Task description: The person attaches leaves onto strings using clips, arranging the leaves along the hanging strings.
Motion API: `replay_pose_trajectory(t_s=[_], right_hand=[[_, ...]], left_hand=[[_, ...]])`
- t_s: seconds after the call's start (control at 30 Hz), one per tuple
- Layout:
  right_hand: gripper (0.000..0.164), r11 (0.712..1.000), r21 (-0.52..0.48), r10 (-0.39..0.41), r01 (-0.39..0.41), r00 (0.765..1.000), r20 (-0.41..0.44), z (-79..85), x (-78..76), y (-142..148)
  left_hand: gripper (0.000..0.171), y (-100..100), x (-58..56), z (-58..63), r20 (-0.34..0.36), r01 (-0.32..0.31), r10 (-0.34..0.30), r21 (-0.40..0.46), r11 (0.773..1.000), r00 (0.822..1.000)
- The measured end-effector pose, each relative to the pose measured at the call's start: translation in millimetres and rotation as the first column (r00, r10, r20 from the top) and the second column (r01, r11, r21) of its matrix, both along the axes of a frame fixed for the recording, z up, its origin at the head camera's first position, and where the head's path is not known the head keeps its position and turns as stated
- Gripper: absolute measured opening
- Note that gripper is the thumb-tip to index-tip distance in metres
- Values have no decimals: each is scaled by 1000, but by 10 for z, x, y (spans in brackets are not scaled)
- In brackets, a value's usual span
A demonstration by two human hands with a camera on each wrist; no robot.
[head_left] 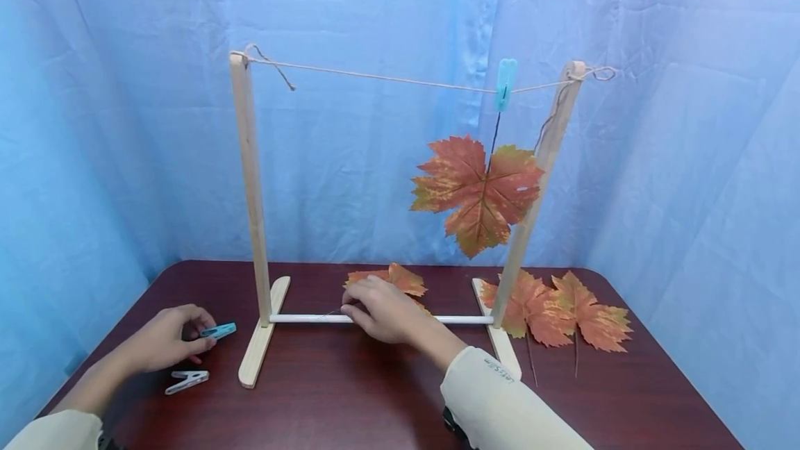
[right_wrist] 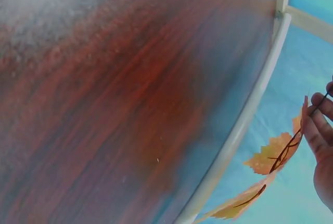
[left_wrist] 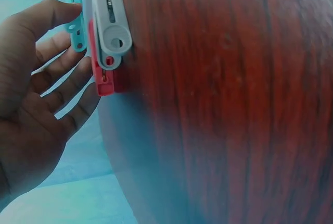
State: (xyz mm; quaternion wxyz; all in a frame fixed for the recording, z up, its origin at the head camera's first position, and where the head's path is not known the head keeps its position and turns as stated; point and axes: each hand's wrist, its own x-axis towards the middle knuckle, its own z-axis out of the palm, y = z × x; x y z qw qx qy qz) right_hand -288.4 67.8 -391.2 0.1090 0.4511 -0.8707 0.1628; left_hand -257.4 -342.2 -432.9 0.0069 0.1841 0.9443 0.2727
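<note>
My left hand [head_left: 164,340] pinches a light blue clothespin [head_left: 220,330] between thumb and fingers at the table's left side. Just below it lies a grey-white clothespin [head_left: 187,382]. The left wrist view also shows a red clothespin [left_wrist: 104,81] beside the grey one, near my fingertips. Behind the white crossbar of a wooden stand, my right hand [head_left: 382,310] holds an orange artificial leaf [head_left: 407,279] by its thin dark stem. My fingers cover part of that leaf in the head view; its edge and veins [right_wrist: 276,159] show in the right wrist view.
The stand has two wooden posts [head_left: 250,186] with a string [head_left: 375,76] tied between them. A blue clothespin [head_left: 506,82] on the string holds a hanging leaf [head_left: 478,193]. Two leaves [head_left: 584,314] lie overlapping by the right foot. The white crossbar [head_left: 459,320] spans the base.
</note>
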Motion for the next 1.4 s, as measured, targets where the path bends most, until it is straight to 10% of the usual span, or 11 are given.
replay_pose_trajectory(t_s=[0.63,1.3,1.4], right_hand=[[10,966,-253,-47,50,999,18,414,-21,224],[9,876,-482,-18,6,1000,-21,724,-35,349],[10,873,-488,-18,2,999,-28,779,-15,341]], left_hand=[[24,58,34,356,-272,-98,146,183,978,951],[33,174,40,834,-173,-116,238,522,845,956],[35,204,41,937,-190,-120,246,507,854,950]])
